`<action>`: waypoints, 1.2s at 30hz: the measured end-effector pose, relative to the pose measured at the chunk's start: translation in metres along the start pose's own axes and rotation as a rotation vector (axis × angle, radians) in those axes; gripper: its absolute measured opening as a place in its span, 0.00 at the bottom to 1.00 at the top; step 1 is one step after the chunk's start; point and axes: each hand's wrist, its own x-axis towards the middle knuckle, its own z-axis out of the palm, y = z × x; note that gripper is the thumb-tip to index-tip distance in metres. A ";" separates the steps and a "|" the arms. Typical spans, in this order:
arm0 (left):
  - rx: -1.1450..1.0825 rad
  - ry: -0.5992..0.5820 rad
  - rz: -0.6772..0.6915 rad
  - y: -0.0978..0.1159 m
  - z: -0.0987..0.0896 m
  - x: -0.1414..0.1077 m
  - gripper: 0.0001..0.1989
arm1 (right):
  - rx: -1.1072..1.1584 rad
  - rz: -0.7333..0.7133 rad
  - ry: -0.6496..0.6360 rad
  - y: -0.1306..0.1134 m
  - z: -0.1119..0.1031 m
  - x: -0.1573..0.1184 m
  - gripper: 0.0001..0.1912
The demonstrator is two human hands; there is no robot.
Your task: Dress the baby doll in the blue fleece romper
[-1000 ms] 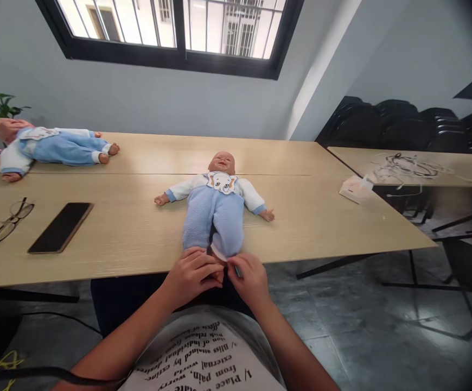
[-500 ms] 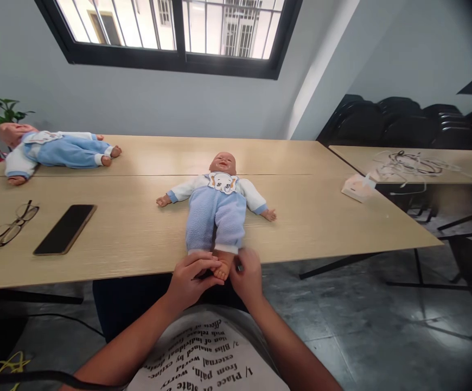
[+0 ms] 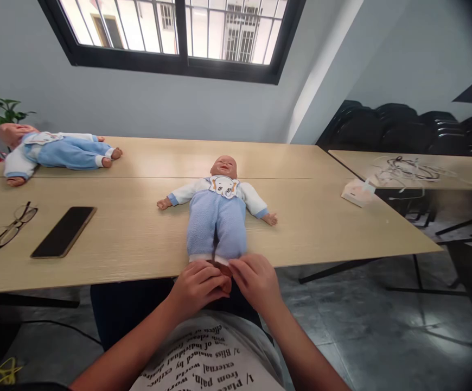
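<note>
A baby doll (image 3: 217, 217) in blue fleece trousers and a white top with an elephant bib (image 3: 223, 186) lies on its back, its feet toward me at the table's front edge. My left hand (image 3: 197, 285) is closed around one of the doll's feet (image 3: 227, 283), which my fingers partly cover. With thumb and fingers pinched together, my right hand (image 3: 257, 279) grips the white trouser cuff (image 3: 223, 260) at that same ankle. The doll's other foot is hidden behind my left hand.
On the wooden table (image 3: 138, 233), a second doll (image 3: 63, 149) lies at the back left. Glasses (image 3: 14, 227) and a phone (image 3: 64, 232) rest at the left. A small tissue box (image 3: 358, 193) stands at the right, near tangled cables (image 3: 413, 169) on another table.
My right hand has come up from beside the foot to the trouser cuff and now pinches it. My left hand has stayed on the foot, which is now more covered.
</note>
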 end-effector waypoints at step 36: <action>-0.330 0.352 -1.067 -0.114 -0.043 0.002 0.25 | -0.102 0.259 -0.383 0.025 0.084 0.141 0.34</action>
